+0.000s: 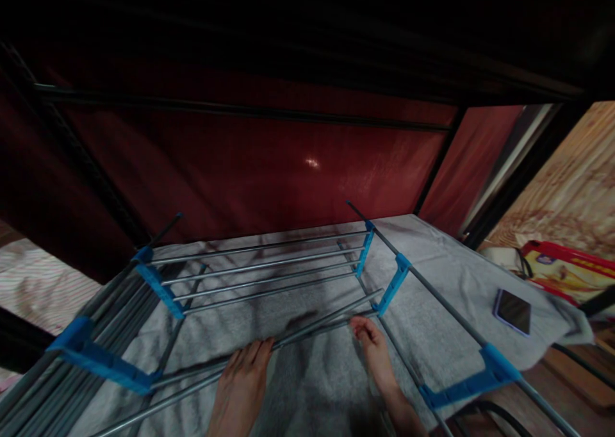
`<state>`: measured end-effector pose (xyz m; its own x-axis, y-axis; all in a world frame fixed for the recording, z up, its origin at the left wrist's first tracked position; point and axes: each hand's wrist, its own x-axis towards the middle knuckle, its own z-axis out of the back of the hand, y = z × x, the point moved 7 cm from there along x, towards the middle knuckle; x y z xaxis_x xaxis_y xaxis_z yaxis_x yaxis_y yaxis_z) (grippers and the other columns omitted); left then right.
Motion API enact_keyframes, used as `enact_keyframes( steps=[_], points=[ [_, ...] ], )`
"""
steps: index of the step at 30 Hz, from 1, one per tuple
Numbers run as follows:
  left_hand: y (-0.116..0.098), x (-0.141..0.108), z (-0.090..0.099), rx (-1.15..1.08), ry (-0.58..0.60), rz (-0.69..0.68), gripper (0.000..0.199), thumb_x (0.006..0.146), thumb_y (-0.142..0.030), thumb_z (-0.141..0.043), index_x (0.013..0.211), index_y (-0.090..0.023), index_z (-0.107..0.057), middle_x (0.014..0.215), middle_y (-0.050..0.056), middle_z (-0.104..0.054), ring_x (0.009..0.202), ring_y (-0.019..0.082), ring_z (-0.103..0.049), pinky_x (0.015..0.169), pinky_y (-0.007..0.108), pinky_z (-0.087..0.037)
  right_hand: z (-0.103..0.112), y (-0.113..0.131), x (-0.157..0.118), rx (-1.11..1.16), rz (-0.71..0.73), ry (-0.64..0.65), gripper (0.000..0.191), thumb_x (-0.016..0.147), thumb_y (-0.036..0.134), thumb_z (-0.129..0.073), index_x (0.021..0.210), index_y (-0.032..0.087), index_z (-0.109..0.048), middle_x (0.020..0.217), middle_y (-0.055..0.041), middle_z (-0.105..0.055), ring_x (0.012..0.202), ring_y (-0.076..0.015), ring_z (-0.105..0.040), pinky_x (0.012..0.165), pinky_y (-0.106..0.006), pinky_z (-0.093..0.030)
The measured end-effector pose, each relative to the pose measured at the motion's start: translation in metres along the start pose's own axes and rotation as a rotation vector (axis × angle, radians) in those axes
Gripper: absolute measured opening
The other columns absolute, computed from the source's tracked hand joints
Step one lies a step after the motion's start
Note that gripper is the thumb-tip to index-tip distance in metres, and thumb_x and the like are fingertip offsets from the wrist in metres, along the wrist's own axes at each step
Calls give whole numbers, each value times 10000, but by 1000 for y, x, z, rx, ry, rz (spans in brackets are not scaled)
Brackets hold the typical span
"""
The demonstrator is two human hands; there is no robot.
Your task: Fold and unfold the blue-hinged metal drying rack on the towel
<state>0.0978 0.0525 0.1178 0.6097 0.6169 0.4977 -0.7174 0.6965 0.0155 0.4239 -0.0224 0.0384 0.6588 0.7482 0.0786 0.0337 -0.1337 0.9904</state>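
Note:
A rack of grey metal tubes [269,268] with blue plastic brackets [394,283] lies on a grey cloth. My left hand [247,366] is wrapped over two tubes at the lower middle, one of them slanting across the other. The slanting tube's far end [375,296] is beside a blue bracket on the right. Just below that end, my right hand [368,331] has its fingers curled together near the lower tube; whether they pinch anything is too small to tell. Another blue bracket [100,360] joins the left side tubes.
Several loose grey tubes [67,386] lie along the left edge. A phone [513,311] rests on the cloth [442,251] at the right, near a red and yellow package [567,270]. Dark metal frame bars and red sheeting [264,168] surround the surface.

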Motion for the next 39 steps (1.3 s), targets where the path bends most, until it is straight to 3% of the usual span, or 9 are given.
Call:
enact_keyframes(
  steps=[3, 6, 12, 16, 24, 29, 34, 39],
  points=[
    [2, 0, 3, 20, -47, -5, 341, 1069, -134, -483, 1262, -233, -747, 1066, 47, -843, 894, 225, -809, 838, 366, -626, 7, 3, 3, 58, -45, -80, 398, 738, 643, -841, 879, 276, -787, 805, -26, -757, 728, -225, -621, 723, -386, -517],
    [-3, 10, 13, 8, -114, -26, 335, 1073, -148, -471, 1257, -212, -744, 1072, 70, -845, 900, 235, -816, 825, 371, -626, 7, 18, 8, 82, -70, -108, 416, 717, 631, -866, 898, 262, -799, 896, -45, -794, 792, -231, -651, 767, -389, -538],
    [-11, 28, 25, -13, -140, -22, 358, 1058, -102, -460, 1243, -219, -743, 1019, 49, -832, 842, 227, -793, 800, 371, -602, -4, 64, 21, 110, -35, -56, 409, 775, 631, -856, 992, 289, -800, 959, -27, -804, 829, -238, -672, 796, -389, -567],
    [-16, 36, 32, -29, -153, -44, 324, 1069, -125, -486, 1245, -217, -742, 988, 37, -820, 808, 219, -773, 772, 360, -583, -8, 81, 28, 149, -29, -81, 429, 742, 645, -883, 923, 272, -775, 903, -24, -773, 804, -230, -667, 759, -365, -560],
    [-23, 50, 51, 18, -240, -55, 373, 1083, -116, -399, 1160, -199, -755, 964, 56, -825, 792, 230, -773, 778, 373, -567, -9, 99, 34, 203, -16, -53, 394, 766, 630, -905, 851, 277, -752, 823, 6, -705, 828, -215, -660, 783, -338, -542],
    [-22, 54, 55, 33, -228, -66, 366, 1064, -104, -436, 1186, -204, -766, 962, 59, -819, 778, 230, -755, 755, 370, -554, -9, 110, 34, 231, -6, -49, 352, 776, 592, -909, 840, 281, -758, 819, 12, -702, 820, -206, -650, 800, -327, -539],
    [-20, 59, 61, 75, -208, -55, 508, 960, 50, -423, 1252, -192, -761, 996, 47, -800, 849, 221, -750, 855, 369, -546, -7, 111, 36, 222, -14, -77, 373, 755, 605, -913, 846, 273, -770, 855, -3, -732, 830, -211, -665, 795, -327, -543],
    [-16, 60, 60, 80, -204, -93, 566, 933, 69, -434, 1314, -204, -751, 1024, 43, -794, 837, 205, -734, 833, 345, -538, 1, 106, 36, 167, 16, -99, 406, 770, 618, -884, 946, 261, -803, 966, -27, -785, 836, -211, -686, 799, -346, -550]
  ],
)
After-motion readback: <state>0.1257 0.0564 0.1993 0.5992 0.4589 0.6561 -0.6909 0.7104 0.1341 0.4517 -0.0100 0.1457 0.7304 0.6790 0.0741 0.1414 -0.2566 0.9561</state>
